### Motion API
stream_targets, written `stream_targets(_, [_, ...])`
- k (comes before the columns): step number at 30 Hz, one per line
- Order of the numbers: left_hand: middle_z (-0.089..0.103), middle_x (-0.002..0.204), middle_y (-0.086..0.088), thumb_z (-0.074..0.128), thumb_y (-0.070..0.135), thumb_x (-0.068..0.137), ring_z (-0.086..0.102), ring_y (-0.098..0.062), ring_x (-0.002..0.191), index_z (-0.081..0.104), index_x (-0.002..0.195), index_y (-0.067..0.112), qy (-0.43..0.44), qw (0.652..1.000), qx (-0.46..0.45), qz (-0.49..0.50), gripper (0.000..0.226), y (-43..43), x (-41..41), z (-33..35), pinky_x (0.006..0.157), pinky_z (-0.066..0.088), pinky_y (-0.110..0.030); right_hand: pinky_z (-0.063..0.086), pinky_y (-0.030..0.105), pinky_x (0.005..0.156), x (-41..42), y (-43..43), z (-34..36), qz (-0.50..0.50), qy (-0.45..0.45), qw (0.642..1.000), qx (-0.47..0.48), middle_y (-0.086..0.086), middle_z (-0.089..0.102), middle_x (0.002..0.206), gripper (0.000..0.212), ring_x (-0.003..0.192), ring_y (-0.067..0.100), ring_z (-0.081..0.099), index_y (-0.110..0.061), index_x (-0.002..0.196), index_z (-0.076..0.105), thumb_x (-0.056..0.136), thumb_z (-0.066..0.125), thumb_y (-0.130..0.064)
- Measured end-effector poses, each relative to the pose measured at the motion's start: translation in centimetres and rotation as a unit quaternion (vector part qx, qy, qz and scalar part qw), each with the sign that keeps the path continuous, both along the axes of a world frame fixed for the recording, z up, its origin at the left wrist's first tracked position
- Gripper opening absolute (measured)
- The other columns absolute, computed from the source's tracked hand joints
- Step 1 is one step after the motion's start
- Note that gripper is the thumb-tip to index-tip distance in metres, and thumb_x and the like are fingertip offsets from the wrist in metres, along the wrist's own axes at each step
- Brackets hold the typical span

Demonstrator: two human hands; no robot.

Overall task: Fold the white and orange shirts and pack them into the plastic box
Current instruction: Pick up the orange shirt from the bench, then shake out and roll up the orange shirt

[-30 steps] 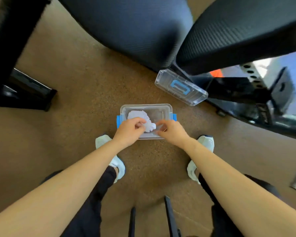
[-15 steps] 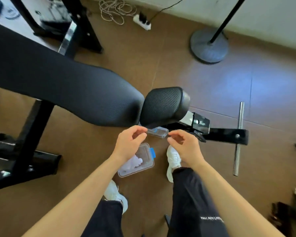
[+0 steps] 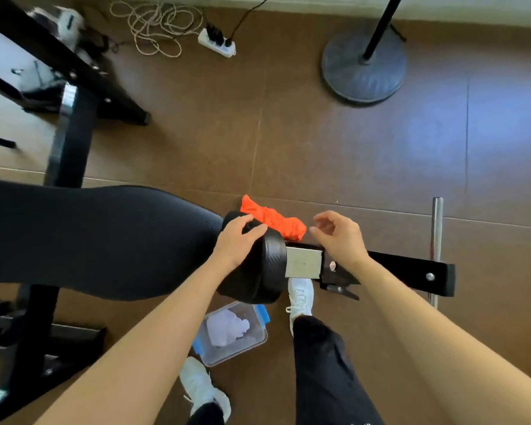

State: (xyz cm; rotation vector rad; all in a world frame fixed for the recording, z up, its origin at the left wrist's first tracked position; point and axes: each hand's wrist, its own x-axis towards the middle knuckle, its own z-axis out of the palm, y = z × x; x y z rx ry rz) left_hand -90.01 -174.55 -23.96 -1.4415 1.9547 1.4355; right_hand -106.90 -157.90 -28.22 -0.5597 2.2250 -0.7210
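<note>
Brown tiled floor point(image 3: 319, 142) carries everything. 1 long black pad point(image 3: 98, 240), ribbed vinyl, w/ 1 smaller rounded pad point(image 3: 258, 271) at its right end, fixed to a black steel beam point(image 3: 405, 271). 1 round grey stand base point(image 3: 364, 69) sits near the floor's far edge. 1 clear plastic box point(image 3: 259, 338), rectangular w/ 2 blue clips, stands on the floor below the small pad's near side. 1 white shirt point(image 3: 226, 328) lies bunched inside. 1 orange shirt point(image 3: 273, 220), crumpled, lies at the small pad's far edge. Left hand point(image 3: 236, 240) rests flat on that pad, fingers straight, gripping nothing. Right hand point(image 3: 337, 237) hovers just beside the orange shirt, fingers loosely curled, empty.
</note>
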Motion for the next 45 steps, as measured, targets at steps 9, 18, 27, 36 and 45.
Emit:
stream_targets(9, [0.059,0.086,0.012,0.070,0.051,0.082,0.062,-0.011,0.084,0.073,0.089,0.036,-0.124,0.972,-0.082,-0.181,0.017,-6.7,-3.3,-6.8,0.081,0.051,-0.035,0.051,0.037,0.090,-5.9,-5.0,-15.1,0.172,-0.065,0.979,0.089,0.005,0.071,0.112,0.040,0.103,0.027,0.067,-0.019,0.120,0.068,0.082,0.074,-0.032])
stream_targets(18, [0.063,0.134,0.006,0.063,0.070,0.065,0.056,-0.021,0.125,0.064,0.124,0.039,-0.178,0.963,-0.021,-0.203,0.067,-9.1,-6.9,-16.1,0.105,0.047,-0.050,0.044,0.039,0.106,-4.9,-8.4,-29.9,0.268,-0.111,0.948,0.132,0.013,0.057,0.136,0.057,0.126,0.031,0.055,-0.017,0.134,0.059,0.083,0.075,-0.037])
stream_targets(27, [0.063,0.129,0.006,0.072,0.051,0.083,0.059,-0.016,0.118,0.058,0.136,0.033,-0.238,0.964,0.026,-0.119,0.058,-9.8,-6.2,-19.7,0.104,0.045,-0.037,0.035,0.041,0.114,-2.3,-12.1,-42.7,0.357,-0.184,0.896,0.190,0.019,0.044,0.151,0.079,0.138,0.035,0.044,-0.018,0.153,0.037,0.087,0.071,-0.043])
stream_targets(36, [0.070,0.113,0.012,0.076,0.041,0.083,0.067,-0.005,0.100,0.068,0.124,0.029,-0.204,0.971,0.045,-0.117,0.043,-9.6,-6.5,-19.5,0.102,0.052,-0.038,0.049,0.038,0.096,0.1,-10.6,-46.0,0.318,-0.204,0.899,0.221,0.019,0.065,0.128,0.038,0.118,0.037,0.061,-0.007,0.124,0.064,0.092,0.064,-0.027])
stream_targets(45, [0.072,0.101,0.015,0.076,0.039,0.081,0.066,-0.004,0.099,0.073,0.108,0.033,-0.223,0.963,0.051,-0.145,0.027,-9.7,-6.5,-19.6,0.101,0.051,-0.044,0.050,0.041,0.087,-1.9,-14.5,-39.4,0.089,-0.172,0.970,0.145,0.021,0.069,0.114,0.037,0.109,0.041,0.064,-0.002,0.116,0.062,0.085,0.070,-0.021])
